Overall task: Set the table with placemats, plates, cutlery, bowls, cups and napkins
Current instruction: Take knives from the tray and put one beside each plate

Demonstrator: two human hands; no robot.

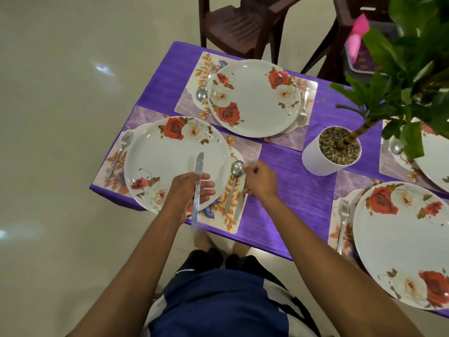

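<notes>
My left hand (192,190) holds a table knife (199,164) over the near-left floral plate (165,156), blade pointing away from me. That plate sits on a purple floral placemat (250,147) with a fork (119,154) on its left and a spoon (237,169) on its right. My right hand (261,180), fingers curled, pinches the upper end of a second knife (239,209) that lies on the placemat just right of the spoon.
The purple tablecloth (291,186) carries other settings: a far plate (255,98) with spoon and fork, and a near-right plate (401,239) with a fork (343,222). A white plant pot (315,156) stands mid-table. Dark wooden chairs (243,25) stand behind.
</notes>
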